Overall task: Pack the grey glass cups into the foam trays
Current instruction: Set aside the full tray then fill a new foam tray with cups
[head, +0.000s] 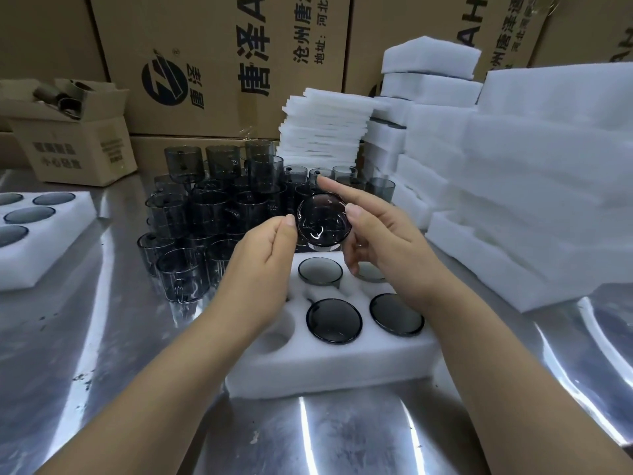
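I see my left hand (pixel 270 258) and right hand (pixel 380 238) gripping one grey glass cup (pixel 323 222) between them, fingers curled, right forefinger straight, just above a partly filled foam tray (pixel 329 361) on a shiny steel table (pixel 342 437), with loose cups (pixel 202 214) and cardboard boxes (pixel 219 63) behind.

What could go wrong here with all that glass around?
The cup is pinched between the left hand and right hand over the tray; if it slips, it could strike the packed cups below. The loose cups, stacked beside the left hand, might topple if bumped.
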